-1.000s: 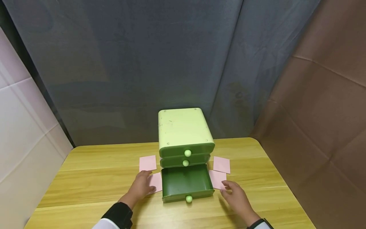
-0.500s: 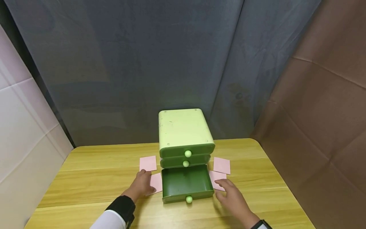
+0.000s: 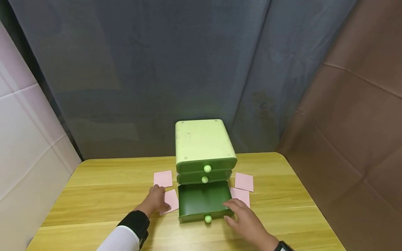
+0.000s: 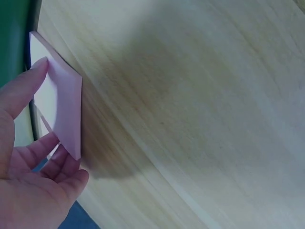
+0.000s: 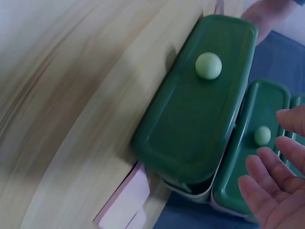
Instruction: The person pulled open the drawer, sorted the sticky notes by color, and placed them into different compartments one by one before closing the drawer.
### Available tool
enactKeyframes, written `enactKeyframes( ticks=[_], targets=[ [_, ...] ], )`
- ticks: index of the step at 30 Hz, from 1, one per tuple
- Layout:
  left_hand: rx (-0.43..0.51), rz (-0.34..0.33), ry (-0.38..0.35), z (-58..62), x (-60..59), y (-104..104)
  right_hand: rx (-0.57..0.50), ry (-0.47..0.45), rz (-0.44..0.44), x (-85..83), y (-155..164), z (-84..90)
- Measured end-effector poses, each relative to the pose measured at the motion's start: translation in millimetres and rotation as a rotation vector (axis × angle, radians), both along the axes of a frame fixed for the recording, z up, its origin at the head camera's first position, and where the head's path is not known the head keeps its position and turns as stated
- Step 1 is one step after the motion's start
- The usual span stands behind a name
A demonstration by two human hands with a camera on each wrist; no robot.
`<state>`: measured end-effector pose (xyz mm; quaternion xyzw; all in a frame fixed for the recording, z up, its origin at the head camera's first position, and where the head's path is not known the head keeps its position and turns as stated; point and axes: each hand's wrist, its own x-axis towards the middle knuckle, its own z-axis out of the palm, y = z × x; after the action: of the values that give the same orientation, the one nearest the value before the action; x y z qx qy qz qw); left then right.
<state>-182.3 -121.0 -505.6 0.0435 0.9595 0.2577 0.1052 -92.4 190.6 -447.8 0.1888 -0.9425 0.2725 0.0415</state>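
Lifting one pink note off the worktop looks like the step in hand: the left hand has its thumb and fingers pinched on the note's edges, and in the left wrist view that note stands tilted up on edge, not flat. It sits just at 9 o'clock of the open bottom drawer, nearly touching the drawer's left wall.

The right hand is at the drawer's front right corner, about 4 o'clock from the drawer's middle, with fingers relaxed and spread, gripping nothing. The right wrist view shows those fingers loose beside the drawer fronts, so I'd call that hand free and wide.

My guess for the next move: the note has to clear the drawer's wall and go in flat, so it needs a small lift and a sideways carry toward 3 o'clock, without creasing the paper. The right hand may need to steady the drawer so it doesn't slide.

The thing itself: a thin, square, pale pink sheet, slightly bent under the pinch. Three more pink notes lie around the little green cabinet: one at 10 o'clock, one at 2 o'clock, and one at 3 o'clock, partly hidden by the right hand. The drawer is dark green with a pale round knob.
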Motion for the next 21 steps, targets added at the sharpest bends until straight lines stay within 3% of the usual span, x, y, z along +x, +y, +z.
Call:
enactKeyframes(
  ticks=[6,12,17,21],
  targets=[
    [0.027,0.048,-0.021,-1.6,-1.2,1,0.045,0.071,0.098,2.5,-9,-3.1],
    [0.106,0.055,-0.028,-3.3,1.6,0,0.057,0.084,0.155,5.0,-16,-4.6],
    [0.195,0.070,0.050,-8.0,4.7,-7,0.060,0.058,0.171,6.4,-21,-3.5],
    [0.290,0.130,0.101,-12.4,7.9,-14,0.050,0.039,0.180,6.8,-25,-3.1]
  ],
)
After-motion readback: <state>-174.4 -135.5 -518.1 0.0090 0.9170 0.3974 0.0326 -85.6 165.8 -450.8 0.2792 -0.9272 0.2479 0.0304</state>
